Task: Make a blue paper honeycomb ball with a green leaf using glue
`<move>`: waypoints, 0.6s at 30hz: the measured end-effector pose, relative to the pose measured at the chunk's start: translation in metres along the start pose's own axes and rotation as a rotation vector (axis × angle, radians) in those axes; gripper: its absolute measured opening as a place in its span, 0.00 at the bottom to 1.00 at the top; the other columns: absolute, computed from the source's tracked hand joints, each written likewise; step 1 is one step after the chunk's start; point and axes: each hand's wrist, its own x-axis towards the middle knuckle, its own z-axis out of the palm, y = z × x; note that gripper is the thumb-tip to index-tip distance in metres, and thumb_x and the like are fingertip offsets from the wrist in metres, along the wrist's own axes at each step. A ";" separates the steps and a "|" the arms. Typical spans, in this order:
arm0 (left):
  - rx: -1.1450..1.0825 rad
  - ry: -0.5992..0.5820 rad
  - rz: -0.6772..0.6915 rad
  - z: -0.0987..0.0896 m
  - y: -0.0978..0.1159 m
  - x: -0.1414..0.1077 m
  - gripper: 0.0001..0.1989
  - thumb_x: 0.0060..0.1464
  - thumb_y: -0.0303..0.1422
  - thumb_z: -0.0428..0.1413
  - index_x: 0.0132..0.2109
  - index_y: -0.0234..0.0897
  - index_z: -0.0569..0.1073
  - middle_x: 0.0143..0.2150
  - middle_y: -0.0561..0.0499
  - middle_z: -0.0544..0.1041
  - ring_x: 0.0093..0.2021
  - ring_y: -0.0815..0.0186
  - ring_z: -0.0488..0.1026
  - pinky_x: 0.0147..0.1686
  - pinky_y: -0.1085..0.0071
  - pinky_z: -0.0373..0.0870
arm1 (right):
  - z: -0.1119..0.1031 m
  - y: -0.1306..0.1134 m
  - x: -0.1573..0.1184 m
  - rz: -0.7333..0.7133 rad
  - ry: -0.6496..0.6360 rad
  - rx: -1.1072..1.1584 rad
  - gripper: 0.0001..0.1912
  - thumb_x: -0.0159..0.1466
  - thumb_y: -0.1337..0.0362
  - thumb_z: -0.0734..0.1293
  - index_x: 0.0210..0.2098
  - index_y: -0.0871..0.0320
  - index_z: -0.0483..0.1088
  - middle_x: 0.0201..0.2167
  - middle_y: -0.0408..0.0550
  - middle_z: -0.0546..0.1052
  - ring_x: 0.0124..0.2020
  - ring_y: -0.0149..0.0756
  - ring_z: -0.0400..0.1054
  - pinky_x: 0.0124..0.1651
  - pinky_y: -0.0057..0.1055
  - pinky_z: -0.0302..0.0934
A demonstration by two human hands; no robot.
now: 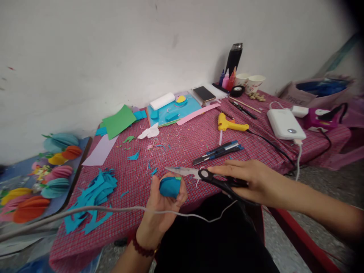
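Observation:
In my left hand (163, 212) I hold a small rounded piece of blue paper (170, 187), pinched between thumb and fingers, with a bit of green at its upper edge. My right hand (253, 180) is closed around the handles of black-handled scissors (209, 177). The blades point left, just above the blue paper and apart from it, and look nearly closed. A white cable (196, 215) crosses in front of my left wrist. Beyond the scissors, a blue and black utility knife (217, 152) lies on the checked tablecloth (136, 201).
Blue paper scraps (96, 195) are heaped at the left, near finished paper fruits (58, 172) on a blue surface. A yellow glue gun (231, 124), white power bank (286, 124), phone (204, 93), paper cups (255, 83) and black bottle (234, 58) stand or lie farther back.

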 end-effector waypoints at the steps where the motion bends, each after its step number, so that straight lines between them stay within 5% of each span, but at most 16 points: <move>1: 0.035 -0.010 0.011 0.001 0.001 -0.001 0.25 0.46 0.55 0.61 0.33 0.35 0.75 0.26 0.51 0.71 0.24 0.72 0.65 0.26 0.75 0.63 | -0.002 0.000 0.001 0.032 -0.001 0.056 0.28 0.65 0.69 0.64 0.63 0.50 0.60 0.47 0.50 0.74 0.42 0.34 0.72 0.42 0.28 0.63; 3: 0.114 -0.005 0.039 0.001 0.004 -0.004 0.25 0.41 0.53 0.65 0.35 0.35 0.76 0.28 0.50 0.72 0.26 0.71 0.66 0.28 0.74 0.65 | -0.005 -0.002 0.002 0.078 -0.009 0.119 0.29 0.64 0.67 0.66 0.63 0.50 0.60 0.50 0.50 0.73 0.46 0.36 0.71 0.47 0.30 0.63; 8: 0.244 0.054 0.032 -0.003 0.005 -0.006 0.15 0.42 0.31 0.69 0.39 0.37 0.78 0.28 0.53 0.75 0.27 0.72 0.69 0.29 0.77 0.66 | -0.015 -0.004 0.001 0.052 -0.013 0.044 0.31 0.61 0.64 0.70 0.63 0.49 0.62 0.42 0.48 0.74 0.40 0.36 0.70 0.41 0.30 0.63; 18: 0.283 0.077 -0.047 -0.011 0.003 0.000 0.11 0.42 0.32 0.69 0.36 0.39 0.80 0.28 0.52 0.78 0.27 0.73 0.72 0.27 0.80 0.67 | -0.026 0.000 -0.003 -0.051 -0.098 -0.224 0.31 0.63 0.65 0.67 0.64 0.45 0.58 0.39 0.47 0.71 0.37 0.36 0.66 0.38 0.32 0.58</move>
